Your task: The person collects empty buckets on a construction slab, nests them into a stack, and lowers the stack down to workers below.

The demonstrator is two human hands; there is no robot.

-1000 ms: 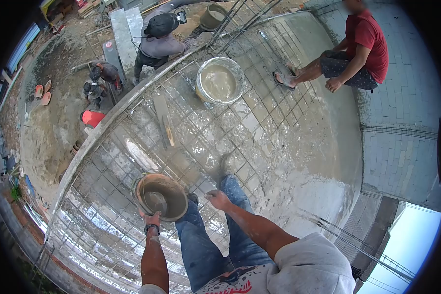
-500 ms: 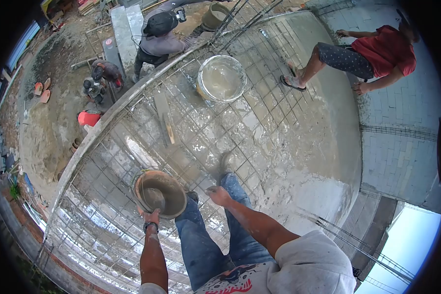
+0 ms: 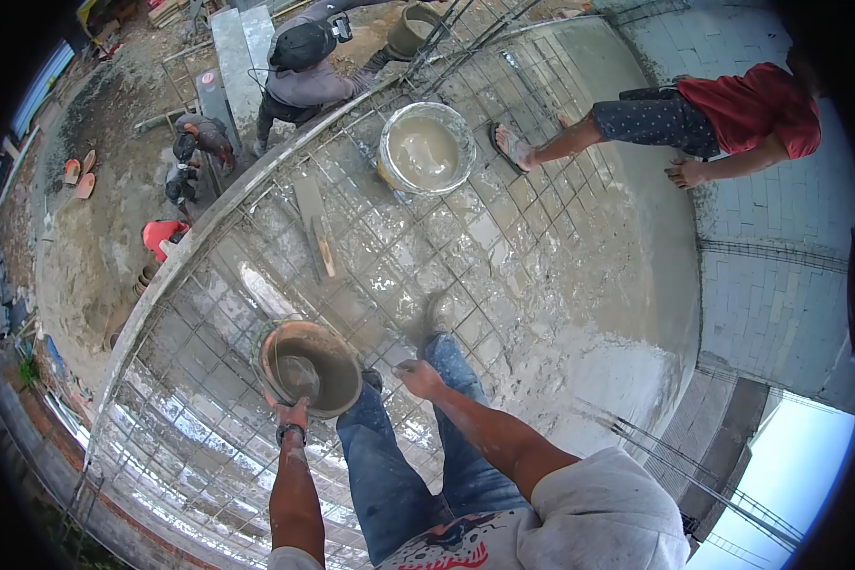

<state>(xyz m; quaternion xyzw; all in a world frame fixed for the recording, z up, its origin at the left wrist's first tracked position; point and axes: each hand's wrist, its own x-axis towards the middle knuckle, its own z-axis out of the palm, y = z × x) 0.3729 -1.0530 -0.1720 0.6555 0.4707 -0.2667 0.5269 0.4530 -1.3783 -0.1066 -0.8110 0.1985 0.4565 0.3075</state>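
A mortar-stained orange bucket [image 3: 340, 385] is tilted so that its open mouth shows, with grey residue inside. My left hand [image 3: 294, 415] grips the bucket's lower rim, fingers closed round the edge. In front of my right knee, my right hand [image 3: 418, 377] is held closed, apart from the bucket; whatever may be in its fingers is hidden. Below both hands lies a steel rebar grid [image 3: 404, 249] over wet, cement-smeared ground.
A large tub [image 3: 387, 171] of greyish liquid stands ahead on the grid. A wooden board [image 3: 312, 223] lies left of it. At right, a person in a red shirt [image 3: 746, 109] is beside the block wall [image 3: 769, 214]. Several people work beyond the concrete edge [image 3: 220, 211].
The person in the red shirt has stepped, one sandaled foot now nearer the tub. My right hand has shifted slightly left. The bucket stays nearly in place in my left hand.
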